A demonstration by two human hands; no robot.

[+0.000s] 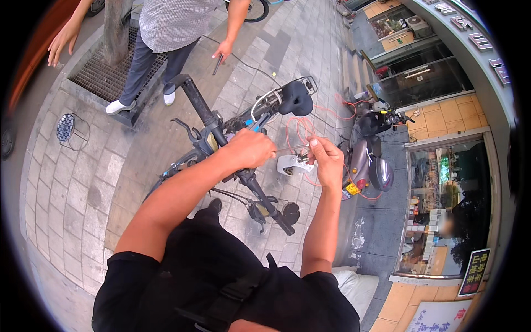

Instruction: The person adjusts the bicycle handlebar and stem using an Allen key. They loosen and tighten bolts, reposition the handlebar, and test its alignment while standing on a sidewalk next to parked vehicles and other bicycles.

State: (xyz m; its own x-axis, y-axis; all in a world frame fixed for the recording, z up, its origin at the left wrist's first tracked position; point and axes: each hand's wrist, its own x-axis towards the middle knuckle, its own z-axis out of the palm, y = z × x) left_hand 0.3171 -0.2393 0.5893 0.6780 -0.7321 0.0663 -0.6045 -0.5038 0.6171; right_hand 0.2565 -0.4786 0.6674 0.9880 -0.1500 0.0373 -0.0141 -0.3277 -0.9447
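Observation:
My left hand is closed in a fist above the handlebar of a bicycle. Out of that fist runs a thin metal rod; its exact kind cannot be made out. My right hand pinches the rod's other end between thumb and fingers. Below the hands, the handlebar slants from upper left to lower right, with black grips and brake levers. Beyond it is the black saddle, with a rear rack behind. A small blue part shows just past my left hand, partly hidden by it.
A person stands at the far left, a dark slim object in one hand. A small stool is at left. Beside my right hand sit a white container and an orange hose. A scooter is parked by the shopfront.

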